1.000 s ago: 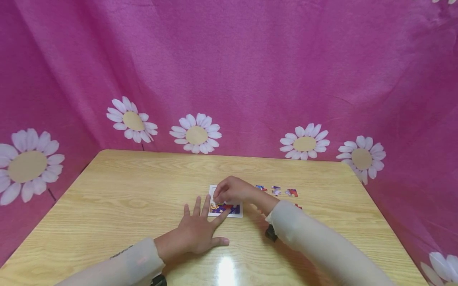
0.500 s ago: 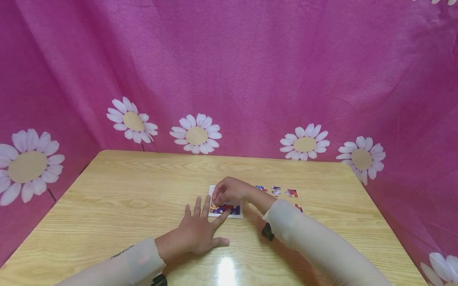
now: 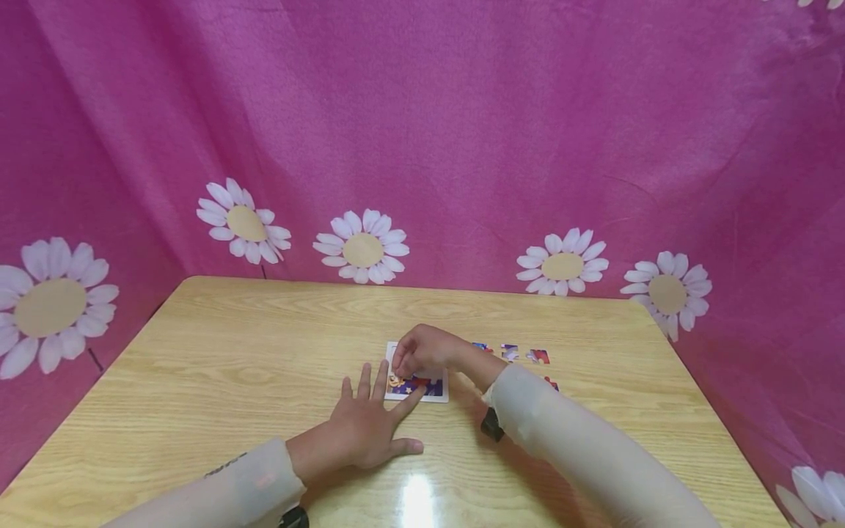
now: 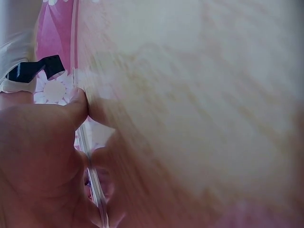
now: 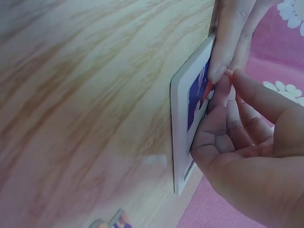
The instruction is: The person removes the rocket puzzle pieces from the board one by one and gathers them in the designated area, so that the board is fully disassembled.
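Note:
A small jigsaw puzzle tray [image 3: 444, 398] with a white border lies on the table, its near part filled with purple, red and yellow picture pieces. My left hand [image 3: 367, 429] is spread flat, its index finger reaching over the tray's near edge and another finger at its left side. Over the tray's left part, the curled fingers of my right hand [image 3: 425, 349] pinch a puzzle piece, mostly hidden by the fingers. In the right wrist view, the right thumb and fingers meet close to the tray [image 5: 179, 142], next to the left fingertips [image 5: 217, 71].
Right of the tray lie several loose pieces, among them a purple and white piece [image 3: 510, 352] and a red one [image 3: 540, 356]. Another loose piece [image 3: 551, 383] shows partly behind the right sleeve. A pink flowered curtain [image 3: 449, 147] surrounds the wooden table [image 3: 264, 345].
The right hand has shifted very slightly left over the tray, and its forearm has dropped a little toward me. The left hand keeps its place.

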### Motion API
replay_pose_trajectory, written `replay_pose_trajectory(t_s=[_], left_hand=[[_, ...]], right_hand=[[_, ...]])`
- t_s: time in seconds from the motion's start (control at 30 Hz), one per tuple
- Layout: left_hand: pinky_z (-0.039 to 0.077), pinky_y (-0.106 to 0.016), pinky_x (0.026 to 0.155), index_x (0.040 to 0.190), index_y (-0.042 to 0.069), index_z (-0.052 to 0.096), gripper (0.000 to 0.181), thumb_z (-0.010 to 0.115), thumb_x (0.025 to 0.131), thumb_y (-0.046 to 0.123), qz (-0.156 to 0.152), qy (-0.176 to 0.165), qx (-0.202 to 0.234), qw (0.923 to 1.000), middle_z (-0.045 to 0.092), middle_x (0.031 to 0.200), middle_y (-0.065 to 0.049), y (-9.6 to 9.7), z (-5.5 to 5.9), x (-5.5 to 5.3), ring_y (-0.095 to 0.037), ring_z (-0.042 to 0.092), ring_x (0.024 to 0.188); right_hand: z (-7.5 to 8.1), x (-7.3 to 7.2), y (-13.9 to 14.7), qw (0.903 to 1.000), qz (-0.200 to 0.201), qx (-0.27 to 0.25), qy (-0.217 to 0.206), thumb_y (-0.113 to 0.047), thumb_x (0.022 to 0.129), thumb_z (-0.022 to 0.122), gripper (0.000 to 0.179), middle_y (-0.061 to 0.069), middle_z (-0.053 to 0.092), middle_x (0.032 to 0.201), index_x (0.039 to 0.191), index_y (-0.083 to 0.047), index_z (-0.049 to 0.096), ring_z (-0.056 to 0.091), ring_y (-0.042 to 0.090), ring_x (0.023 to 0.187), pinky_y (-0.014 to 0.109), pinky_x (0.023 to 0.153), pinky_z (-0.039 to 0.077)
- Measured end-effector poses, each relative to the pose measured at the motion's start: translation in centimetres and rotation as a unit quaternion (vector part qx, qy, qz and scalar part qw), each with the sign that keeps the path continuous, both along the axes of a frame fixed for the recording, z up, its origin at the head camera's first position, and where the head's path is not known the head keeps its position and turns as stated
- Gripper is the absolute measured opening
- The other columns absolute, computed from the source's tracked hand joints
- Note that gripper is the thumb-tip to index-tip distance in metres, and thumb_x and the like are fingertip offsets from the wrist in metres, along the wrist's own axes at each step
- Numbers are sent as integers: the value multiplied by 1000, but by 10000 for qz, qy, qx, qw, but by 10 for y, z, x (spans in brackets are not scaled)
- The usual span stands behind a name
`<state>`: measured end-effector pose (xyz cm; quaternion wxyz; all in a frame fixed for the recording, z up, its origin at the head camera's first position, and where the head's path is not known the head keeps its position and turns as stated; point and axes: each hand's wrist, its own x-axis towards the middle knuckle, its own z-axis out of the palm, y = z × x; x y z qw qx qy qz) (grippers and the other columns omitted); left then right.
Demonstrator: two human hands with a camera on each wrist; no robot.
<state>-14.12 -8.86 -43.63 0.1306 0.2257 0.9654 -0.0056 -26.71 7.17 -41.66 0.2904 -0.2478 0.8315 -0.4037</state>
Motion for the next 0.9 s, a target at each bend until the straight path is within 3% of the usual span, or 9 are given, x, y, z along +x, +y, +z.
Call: replay_pose_trajectory(t_s=[0.27,0.67,0.9], left_hand=[[20,-76,114,163,43,24,84,36,91,84,-1,-60,-10,10000,7,169,-30,0,1,-1,-57,11,152],[22,-75,114,163,41,26,84,37,92,84,3,-42,34,10000,8,168,-31,1,0,0,-58,12,151],[23,-75,114,164,41,25,84,37,92,83,-16,-12,1,10000,9,168,-30,1,0,0,-58,12,151]], right_hand=[[-1,-2,-2,9996,-33,-57,-274,5,87,76,7,9,77,86,94,5,75,67,9,78,22,78,52],[4,-10,-6,9978,112,379,-539,3,87,78,5,6,77,83,91,1,76,62,9,73,21,70,51],[5,-12,-7,9973,299,483,-457,4,85,79,7,-2,69,73,89,1,75,54,7,67,20,63,44]])
